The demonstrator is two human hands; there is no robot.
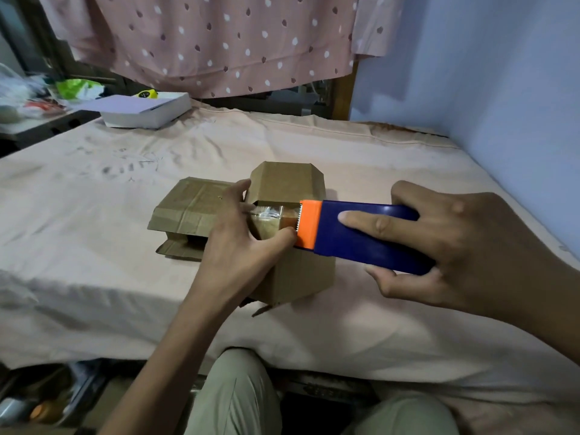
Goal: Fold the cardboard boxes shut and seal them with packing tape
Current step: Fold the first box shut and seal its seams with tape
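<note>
Taping step under way. Near cardboard box [295, 271] on pink bedsheet [94, 215], one flap up. Right hand [439, 246] gripping blue tape dispenser [361, 233]; left hand [248, 227] pinching clear tape end [266, 213]. Next, probably: press tape onto box top, draw dispenser back, tear.

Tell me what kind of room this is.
Probably a bedroom at home: the cardboard box sits on a bed sheet over a mattress, with a dotted pink cloth hanging behind.
</note>
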